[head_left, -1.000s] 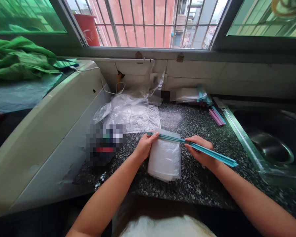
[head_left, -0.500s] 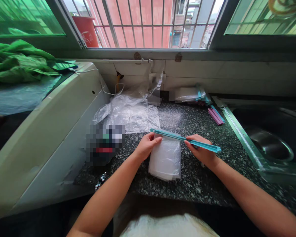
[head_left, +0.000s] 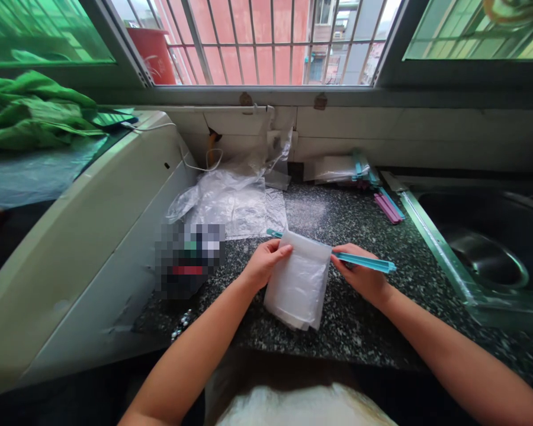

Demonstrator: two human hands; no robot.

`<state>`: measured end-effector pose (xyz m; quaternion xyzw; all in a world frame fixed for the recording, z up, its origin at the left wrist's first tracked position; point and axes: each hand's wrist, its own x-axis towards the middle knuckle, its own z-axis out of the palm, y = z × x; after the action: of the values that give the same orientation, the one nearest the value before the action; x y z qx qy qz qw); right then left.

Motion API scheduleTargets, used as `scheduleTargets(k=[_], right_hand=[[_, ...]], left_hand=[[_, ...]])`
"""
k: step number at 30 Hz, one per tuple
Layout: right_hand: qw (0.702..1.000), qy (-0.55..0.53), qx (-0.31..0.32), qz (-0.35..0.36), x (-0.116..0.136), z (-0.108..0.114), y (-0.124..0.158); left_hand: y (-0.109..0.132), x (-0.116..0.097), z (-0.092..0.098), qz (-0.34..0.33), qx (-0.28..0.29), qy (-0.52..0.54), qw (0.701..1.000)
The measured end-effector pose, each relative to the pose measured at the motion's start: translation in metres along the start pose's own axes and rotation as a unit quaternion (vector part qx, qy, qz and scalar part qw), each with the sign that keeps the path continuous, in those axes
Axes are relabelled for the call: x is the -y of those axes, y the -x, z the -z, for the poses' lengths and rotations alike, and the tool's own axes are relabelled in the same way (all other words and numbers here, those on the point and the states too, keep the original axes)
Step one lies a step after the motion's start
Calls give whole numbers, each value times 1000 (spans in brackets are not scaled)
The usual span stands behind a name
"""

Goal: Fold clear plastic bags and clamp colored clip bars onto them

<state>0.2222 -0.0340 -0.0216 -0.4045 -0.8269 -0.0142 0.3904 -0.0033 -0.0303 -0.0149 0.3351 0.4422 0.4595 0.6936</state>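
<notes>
A folded stack of clear plastic bags [head_left: 298, 281] hangs over the counter's front part, its top edge tilted down to the right. My left hand [head_left: 270, 260] pinches its upper left corner, thumb in front. A long blue bag sealing clip [head_left: 366, 261] runs behind the top of the stack, so its middle is hidden. Its left tip sticks out above my left fingers. Gripped at the stack's right edge, the clip is in my right hand [head_left: 359, 275], and its wider end points to the right.
A black speckled stone counter [head_left: 355, 337] lies below. Crumpled clear plastic [head_left: 240, 204] spreads at the back left, beside a white appliance [head_left: 128, 236]. Packed bags [head_left: 331, 170] and pink clips [head_left: 387, 208] lie at the back right. A sink [head_left: 484, 254] borders the right side.
The clip lay across the front of the stack's top; now the stack's top edge covers the clip's middle. The stack has tilted slightly, its lower end swinging left. Both hands stay nearly in place.
</notes>
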Motion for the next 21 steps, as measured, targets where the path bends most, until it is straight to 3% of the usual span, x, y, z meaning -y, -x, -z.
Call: scheduleTargets(k=[16,21], right_hand=[[992,-71,-66,-83,13,1,3],[992,-85,-49,-81,11,1,3]], left_hand=[[-5,4,-3,68,-34,45,996],[-2,3,-6,58,0,76,995]])
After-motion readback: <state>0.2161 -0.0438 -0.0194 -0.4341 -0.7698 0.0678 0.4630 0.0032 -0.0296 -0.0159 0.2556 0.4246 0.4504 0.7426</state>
